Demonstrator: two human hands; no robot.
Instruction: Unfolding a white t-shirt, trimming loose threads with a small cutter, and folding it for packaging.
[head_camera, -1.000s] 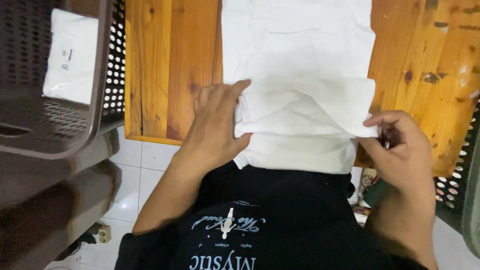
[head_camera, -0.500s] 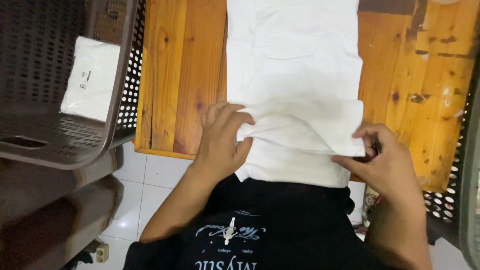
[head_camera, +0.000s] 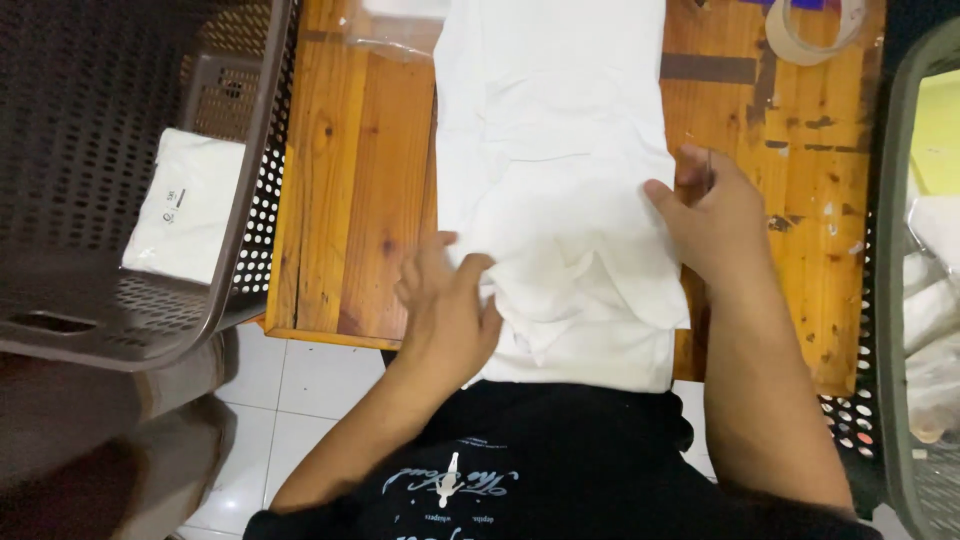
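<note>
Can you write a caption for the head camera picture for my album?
Left hand and right hand press a white cloth on a wooden table.

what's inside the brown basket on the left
Inside the brown perforated basket lies one flat white packet, apparently a folded white item in clear wrap, resting against the far wall. The near rim hides part of the basket's floor.

The left hand (head_camera: 448, 305) lies palm down at the near left, fingers curled and bunched, forearm angling in from the near edge. The right hand (head_camera: 712, 215) reaches farther on the right, fingers spread, thumb pointing left.
</note>
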